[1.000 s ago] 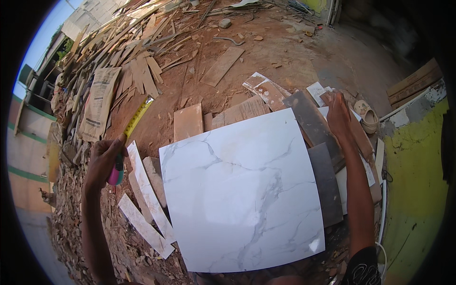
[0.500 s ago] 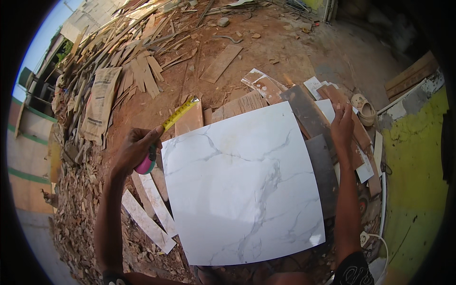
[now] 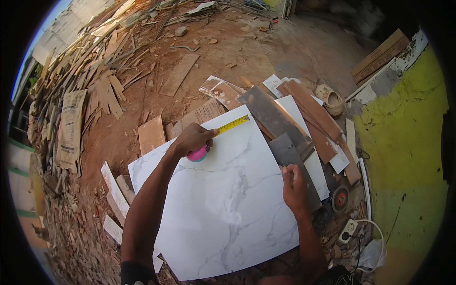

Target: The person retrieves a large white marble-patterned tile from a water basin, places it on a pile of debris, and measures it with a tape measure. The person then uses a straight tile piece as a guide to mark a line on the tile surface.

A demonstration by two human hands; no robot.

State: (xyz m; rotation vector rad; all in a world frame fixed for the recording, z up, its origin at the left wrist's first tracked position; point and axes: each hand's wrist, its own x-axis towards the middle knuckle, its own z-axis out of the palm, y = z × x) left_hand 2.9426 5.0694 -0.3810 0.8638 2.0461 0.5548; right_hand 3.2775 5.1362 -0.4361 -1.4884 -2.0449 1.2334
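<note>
A large white marble-patterned tile (image 3: 218,204) lies in front of me on top of other pieces. My left hand (image 3: 192,138) is closed around a pink and teal tape measure (image 3: 197,155) above the tile's far part. Its short yellow blade (image 3: 232,126) sticks out to the right, its end close to the tile's far right corner. At the tile's right edge is my right hand (image 3: 295,190), fingers curled in; whatever they may hold is too small to make out. Under and beside the tile are dark grey tile pieces (image 3: 275,116) and brown plank-like pieces (image 3: 308,107).
A cutting disc (image 3: 340,198) stands right of the tile, near a white power strip (image 3: 349,231) with cable. A beige clog (image 3: 329,99) sits by the yellow-green wall (image 3: 403,142). Scrap wood (image 3: 107,90), a sack (image 3: 71,130) and rubble (image 3: 80,228) line the left.
My left hand has brought the tape measure from beyond the tile's left edge rightward over its far part. My right hand has come nearer, down to the tile's right edge. The view has shifted.
</note>
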